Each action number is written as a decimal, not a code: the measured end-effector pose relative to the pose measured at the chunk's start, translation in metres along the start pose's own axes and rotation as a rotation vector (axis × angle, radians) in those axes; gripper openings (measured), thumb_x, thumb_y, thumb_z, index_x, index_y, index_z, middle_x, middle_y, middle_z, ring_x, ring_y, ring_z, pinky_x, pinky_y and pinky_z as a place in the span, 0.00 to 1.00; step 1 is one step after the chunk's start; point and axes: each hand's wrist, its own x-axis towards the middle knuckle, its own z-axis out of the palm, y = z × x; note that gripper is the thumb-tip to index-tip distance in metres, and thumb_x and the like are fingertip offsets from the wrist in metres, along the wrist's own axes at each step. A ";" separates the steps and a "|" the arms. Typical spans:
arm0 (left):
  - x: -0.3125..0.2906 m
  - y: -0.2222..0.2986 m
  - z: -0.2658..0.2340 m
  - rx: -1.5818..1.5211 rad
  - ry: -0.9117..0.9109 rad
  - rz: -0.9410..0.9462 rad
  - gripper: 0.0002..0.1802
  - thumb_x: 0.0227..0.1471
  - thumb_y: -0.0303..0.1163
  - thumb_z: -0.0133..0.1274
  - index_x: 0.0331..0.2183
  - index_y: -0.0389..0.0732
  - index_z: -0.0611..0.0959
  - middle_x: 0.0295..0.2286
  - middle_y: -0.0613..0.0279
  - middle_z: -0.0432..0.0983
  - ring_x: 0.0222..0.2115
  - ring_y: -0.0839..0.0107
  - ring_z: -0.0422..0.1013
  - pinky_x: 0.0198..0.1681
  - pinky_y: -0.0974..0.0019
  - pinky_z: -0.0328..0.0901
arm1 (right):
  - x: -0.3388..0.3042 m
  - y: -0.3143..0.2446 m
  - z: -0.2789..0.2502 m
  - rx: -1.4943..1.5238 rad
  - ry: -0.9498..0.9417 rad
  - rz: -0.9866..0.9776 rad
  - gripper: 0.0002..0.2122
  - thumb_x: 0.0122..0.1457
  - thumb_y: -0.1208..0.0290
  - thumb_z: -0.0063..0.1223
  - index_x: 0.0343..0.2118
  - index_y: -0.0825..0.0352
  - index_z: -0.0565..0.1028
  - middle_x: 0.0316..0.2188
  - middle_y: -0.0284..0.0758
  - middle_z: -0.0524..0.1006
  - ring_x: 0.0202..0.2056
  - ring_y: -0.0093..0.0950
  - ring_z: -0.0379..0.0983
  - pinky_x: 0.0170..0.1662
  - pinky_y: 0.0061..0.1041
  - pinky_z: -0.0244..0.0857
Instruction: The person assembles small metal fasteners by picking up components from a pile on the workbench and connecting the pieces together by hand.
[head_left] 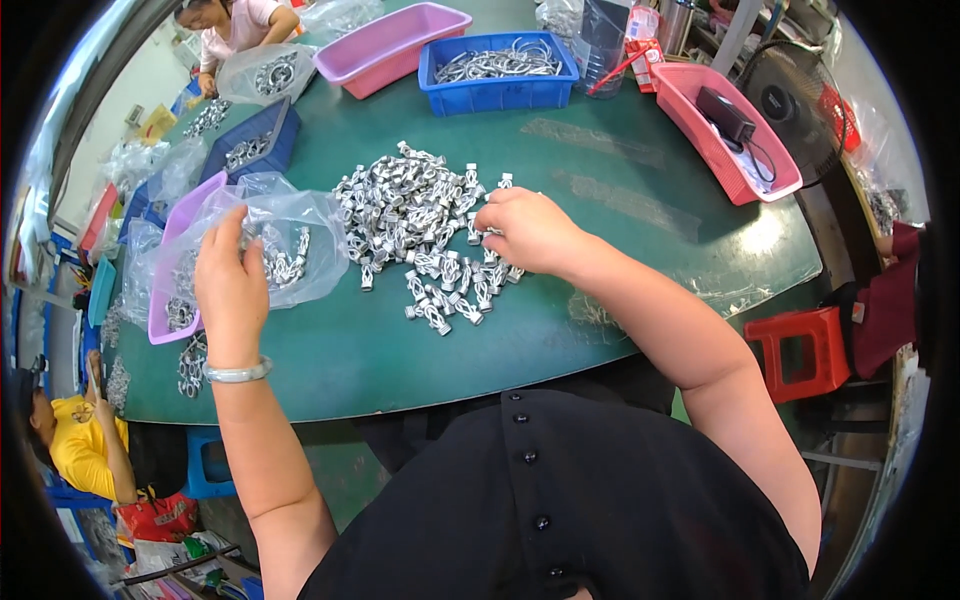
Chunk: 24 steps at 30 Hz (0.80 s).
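A heap of small silvery metal pieces with white looped parts lies on the green table, with looser ones spread toward me. At the heap's right edge, my right hand has its fingers curled down over the pieces; what is between the fingertips is hidden. My left hand is raised at a clear plastic bag, its thumb apart from its fingers. More of the small pieces show inside the bag, which lies partly over a purple tray. Whether the left fingers touch the bag's film, I cannot tell.
Farther back are a pink-purple tray, a blue bin of metal rings and another blue bin. A pink basket holding a black adapter stands near a fan. A red stool is at right. Two people sit leftward.
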 end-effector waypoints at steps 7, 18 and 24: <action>-0.014 0.035 0.006 -0.061 0.059 0.136 0.15 0.42 0.24 0.50 0.37 0.35 0.74 0.30 0.52 0.70 0.30 0.57 0.66 0.33 0.63 0.61 | 0.014 0.002 0.020 -0.244 -0.049 -0.083 0.04 0.41 0.72 0.53 0.22 0.65 0.73 0.25 0.34 0.69 0.33 0.33 0.66 0.37 0.30 0.62; -0.086 0.101 0.061 -1.572 -0.625 -0.878 0.18 0.52 0.30 0.44 0.44 0.33 0.68 0.28 0.60 0.72 0.25 0.76 0.68 0.29 0.75 0.65 | -0.032 -0.032 -0.010 0.281 0.162 -0.330 0.07 0.45 0.76 0.47 0.30 0.68 0.70 0.26 0.38 0.70 0.29 0.36 0.68 0.32 0.31 0.62; -0.095 0.116 0.071 -1.851 -0.574 -0.819 0.13 0.52 0.27 0.42 0.41 0.34 0.70 0.28 0.62 0.72 0.26 0.77 0.70 0.31 0.74 0.66 | -0.061 -0.046 0.001 0.323 0.328 -0.370 0.09 0.42 0.79 0.51 0.30 0.68 0.70 0.26 0.36 0.71 0.27 0.34 0.68 0.30 0.29 0.63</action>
